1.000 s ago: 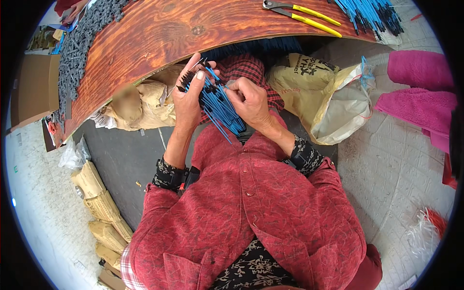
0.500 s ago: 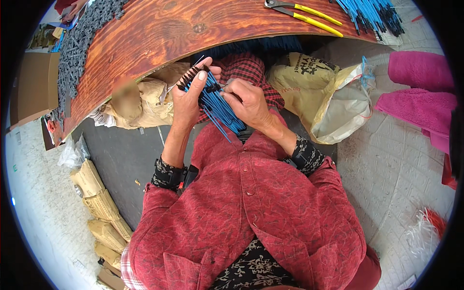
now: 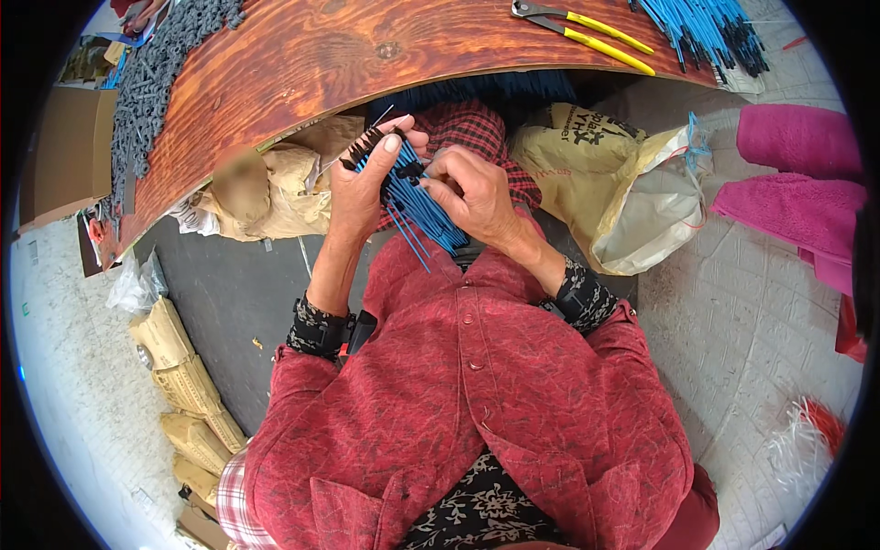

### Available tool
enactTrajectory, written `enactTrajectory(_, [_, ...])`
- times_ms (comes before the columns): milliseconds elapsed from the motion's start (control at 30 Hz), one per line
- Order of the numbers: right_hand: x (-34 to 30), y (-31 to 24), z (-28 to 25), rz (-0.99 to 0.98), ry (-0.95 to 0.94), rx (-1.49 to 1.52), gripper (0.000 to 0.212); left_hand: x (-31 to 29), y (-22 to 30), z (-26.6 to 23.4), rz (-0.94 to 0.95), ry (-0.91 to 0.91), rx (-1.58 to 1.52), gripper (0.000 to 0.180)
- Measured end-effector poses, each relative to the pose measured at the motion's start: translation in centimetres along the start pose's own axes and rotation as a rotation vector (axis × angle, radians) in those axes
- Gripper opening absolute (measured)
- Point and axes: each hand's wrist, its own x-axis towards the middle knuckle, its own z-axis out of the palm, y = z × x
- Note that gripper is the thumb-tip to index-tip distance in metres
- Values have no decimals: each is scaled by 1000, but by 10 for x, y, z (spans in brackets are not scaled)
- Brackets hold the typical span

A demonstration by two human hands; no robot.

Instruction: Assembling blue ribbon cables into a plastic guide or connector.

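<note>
A bundle of thin blue rods (image 3: 420, 218) with black pieces near their upper ends lies over my lap, slanting down to the right. My left hand (image 3: 360, 183) is closed around its upper part, thumb on top, with black ends showing along the fingers. At the bundle's right side, my right hand (image 3: 481, 197) has thumb and index finger pinched together by the black pieces. What sits between those fingertips is too small to make out. One or two blue rods stick out apart from the others at the lower left of the bundle.
Ahead is a wooden tabletop (image 3: 321, 64) carrying yellow-handled pincers (image 3: 605, 41), more blue rods (image 3: 706, 32) and a heap of dark grey parts (image 3: 170, 78). An open sack (image 3: 632, 192) stands right, near pink towels (image 3: 793, 192). Brown paper packages (image 3: 188, 385) line the left floor.
Both hands stay at the bundle with nearly the same grip. The right fingers have shifted slightly, and a loose blue rod at the lower left lies a little further from the others.
</note>
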Motion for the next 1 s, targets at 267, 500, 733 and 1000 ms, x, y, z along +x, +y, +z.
enactTrajectory(267, [9,13,6,-3,-187,172,54,-4,10,-2,56,-126,170,36])
enactTrajectory(500, [30,-5,7,-90,-227,172,68,-8,15,-5,31,-146,130,28])
enactTrajectory(733, [29,-4,-5,96,-441,310,62,-11,25,3,-36,-219,6,26])
enactTrajectory(1000, [35,-1,-26,57,-259,362,41,-12,19,2,41,-156,62,28])
